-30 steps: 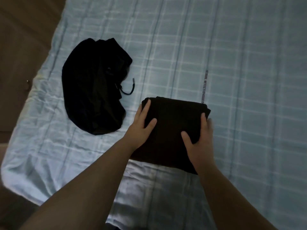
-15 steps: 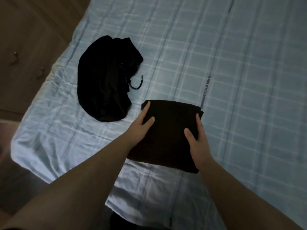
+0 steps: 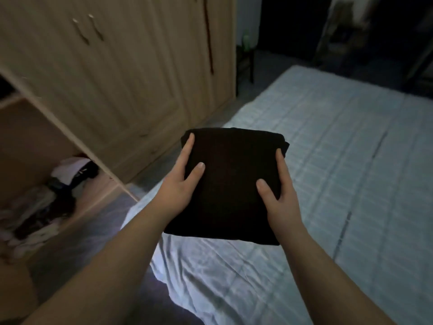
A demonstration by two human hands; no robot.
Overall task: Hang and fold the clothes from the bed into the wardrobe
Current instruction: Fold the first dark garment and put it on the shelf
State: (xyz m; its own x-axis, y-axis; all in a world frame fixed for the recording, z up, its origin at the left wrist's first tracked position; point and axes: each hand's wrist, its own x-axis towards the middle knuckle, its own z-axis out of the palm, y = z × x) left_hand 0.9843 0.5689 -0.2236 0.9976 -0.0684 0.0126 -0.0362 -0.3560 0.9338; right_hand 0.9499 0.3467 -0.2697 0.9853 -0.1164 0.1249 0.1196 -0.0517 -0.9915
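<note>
Black folded garment (image 3: 230,184) in my grip above bed (image 3: 339,160) corner. Left hand (image 3: 180,184) clamps left edge, right hand (image 3: 278,195) clamps right edge, thumbs on top. Wardrobe (image 3: 105,78) left, one compartment open, clothes pile (image 3: 46,200) inside.

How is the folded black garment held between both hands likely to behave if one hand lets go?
The folded black cloth garment would probably sag, since soft layers droop at its near edge. It looks light: the left hand and right hand hold it by the sides. Its folds may slip open.
</note>
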